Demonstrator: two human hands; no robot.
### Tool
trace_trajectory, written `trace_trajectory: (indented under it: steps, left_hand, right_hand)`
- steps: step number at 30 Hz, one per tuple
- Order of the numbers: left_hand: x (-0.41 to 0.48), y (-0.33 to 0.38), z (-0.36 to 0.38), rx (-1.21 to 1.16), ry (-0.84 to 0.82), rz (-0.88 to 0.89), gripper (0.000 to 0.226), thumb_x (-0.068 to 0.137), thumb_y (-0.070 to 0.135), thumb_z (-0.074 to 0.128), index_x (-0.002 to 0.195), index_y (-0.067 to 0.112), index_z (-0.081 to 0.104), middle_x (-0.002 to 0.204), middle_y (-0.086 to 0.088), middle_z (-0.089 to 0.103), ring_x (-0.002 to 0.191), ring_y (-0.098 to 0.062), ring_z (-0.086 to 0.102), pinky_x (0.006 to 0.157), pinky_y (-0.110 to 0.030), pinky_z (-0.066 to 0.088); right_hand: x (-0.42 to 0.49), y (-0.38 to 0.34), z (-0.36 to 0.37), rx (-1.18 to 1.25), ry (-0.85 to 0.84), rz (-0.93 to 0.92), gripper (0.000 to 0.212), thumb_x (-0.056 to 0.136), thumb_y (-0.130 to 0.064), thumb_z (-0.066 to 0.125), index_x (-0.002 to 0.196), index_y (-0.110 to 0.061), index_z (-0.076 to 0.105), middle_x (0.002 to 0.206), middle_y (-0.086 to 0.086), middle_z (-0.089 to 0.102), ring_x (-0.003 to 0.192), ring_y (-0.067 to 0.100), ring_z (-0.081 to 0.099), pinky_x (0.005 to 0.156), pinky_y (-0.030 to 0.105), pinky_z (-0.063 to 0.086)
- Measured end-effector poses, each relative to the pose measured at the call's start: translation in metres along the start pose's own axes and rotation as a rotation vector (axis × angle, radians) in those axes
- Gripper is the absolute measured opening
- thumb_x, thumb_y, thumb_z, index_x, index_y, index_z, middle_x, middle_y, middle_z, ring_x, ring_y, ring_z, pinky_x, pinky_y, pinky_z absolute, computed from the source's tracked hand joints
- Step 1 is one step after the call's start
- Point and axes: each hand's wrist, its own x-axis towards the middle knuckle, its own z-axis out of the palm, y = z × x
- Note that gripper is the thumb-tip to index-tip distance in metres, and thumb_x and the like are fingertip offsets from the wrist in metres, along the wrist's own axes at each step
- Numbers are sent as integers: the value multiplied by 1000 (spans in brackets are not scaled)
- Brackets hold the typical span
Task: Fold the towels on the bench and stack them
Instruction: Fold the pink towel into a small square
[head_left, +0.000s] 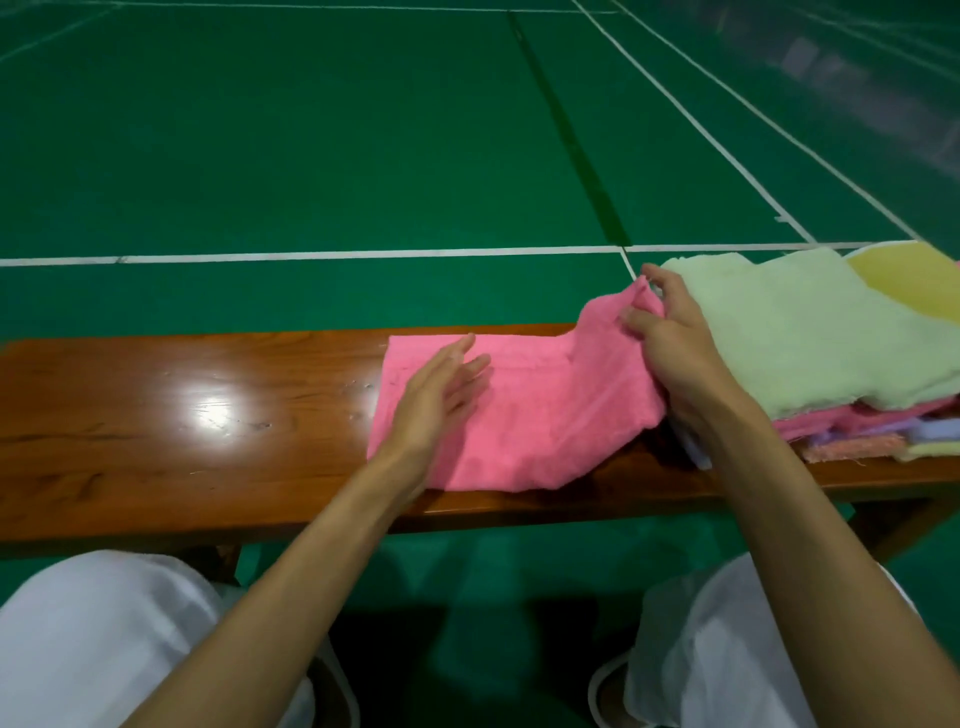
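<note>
A pink towel (540, 410) lies spread on the brown wooden bench (171, 415), just right of its middle. My left hand (441, 395) rests flat on the towel's left part, fingers straight. My right hand (670, 332) pinches the towel's far right corner and holds it lifted off the bench. To the right sits a pile of towels, with a pale green towel (810, 332) on top, a yellow towel (914, 275) behind it, and pink, purple and orange layers (857, 441) underneath.
The bench's left half is bare polished wood with a bright light reflection (213, 410). Green court floor with white lines (311, 255) stretches beyond. My knees in white trousers (104, 623) are below the bench's near edge.
</note>
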Motion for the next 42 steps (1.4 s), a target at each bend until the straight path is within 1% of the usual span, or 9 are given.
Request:
trace_trajectory:
  steps: [5, 10, 16, 19, 23, 27, 30, 35, 42]
  left_hand:
    - [8, 12, -40, -436, -99, -297, 62, 103, 54, 43, 154, 18, 42, 142, -21, 60, 128, -39, 62, 113, -53, 44]
    - [7, 13, -55, -627, -173, -355, 66, 99, 54, 56, 153, 16, 49, 149, -21, 54, 133, -40, 57, 107, -57, 49]
    - [11, 21, -63, -403, 85, -324, 38, 92, -6, 56, 128, 6, 63, 125, -21, 68, 119, -38, 65, 98, -54, 55]
    - [13, 22, -68, -386, 94, -316, 48, 82, -7, 58, 128, 6, 63, 126, -21, 67, 119, -39, 64, 103, -57, 51]
    - [5, 23, -70, -300, 128, -308, 41, 84, -5, 57, 121, 12, 65, 123, -18, 69, 117, -38, 64, 106, -59, 48]
    - [-5, 29, -66, 173, 405, -59, 37, 92, 15, 68, 129, 20, 64, 131, -7, 67, 115, -24, 63, 94, -41, 50]
    - [-13, 28, -68, 824, 601, 255, 60, 97, 36, 66, 151, 20, 47, 149, -3, 54, 133, -23, 50, 110, -41, 41]
    - [-9, 12, -72, 1625, 222, 413, 69, 102, 59, 15, 165, 33, 4, 172, -4, -7, 158, -30, -14, 126, -51, -5]
    - [-6, -25, -79, 1651, 42, 281, 64, 107, 55, 4, 164, 29, -8, 170, 3, -18, 155, -20, -23, 127, -51, -8]
  right_hand:
    - [-11, -33, 56, -9, -80, -139, 65, 98, -1, 54, 158, -14, 31, 143, -4, 43, 114, -5, 48, 80, -5, 34]
    - [-29, -21, 118, 36, -528, -144, 76, 104, -15, 55, 160, -46, 15, 158, 0, 42, 76, 10, 75, 60, 27, 56]
    - [-18, 16, 90, -440, 82, -86, 48, 92, -27, 63, 137, -19, 48, 120, -4, 68, 95, 20, 68, 89, 41, 54]
    - [-11, 33, 81, -446, 2, 163, 59, 78, -47, 76, 123, -14, 56, 100, 0, 72, 91, 24, 71, 84, 48, 59]
    - [-8, 39, 93, -516, -42, 149, 45, 73, -43, 88, 104, -22, 63, 102, -1, 70, 94, 23, 70, 84, 49, 61]
    - [-10, 39, 92, -611, -12, 42, 53, 78, -59, 79, 112, -22, 61, 100, -6, 69, 97, 20, 67, 88, 46, 57]
    - [-13, 38, 92, -679, 24, -178, 58, 91, -59, 64, 132, -19, 55, 123, -1, 64, 116, 21, 60, 97, 43, 52]
    - [-21, 45, 116, -872, -287, -581, 75, 98, -63, 36, 163, -27, 21, 173, 1, 2, 158, 25, 3, 127, 50, 9]
    - [-32, 61, 135, -1066, -522, -575, 67, 107, -51, 23, 164, -29, -5, 171, -5, -12, 156, 19, -21, 126, 57, -8]
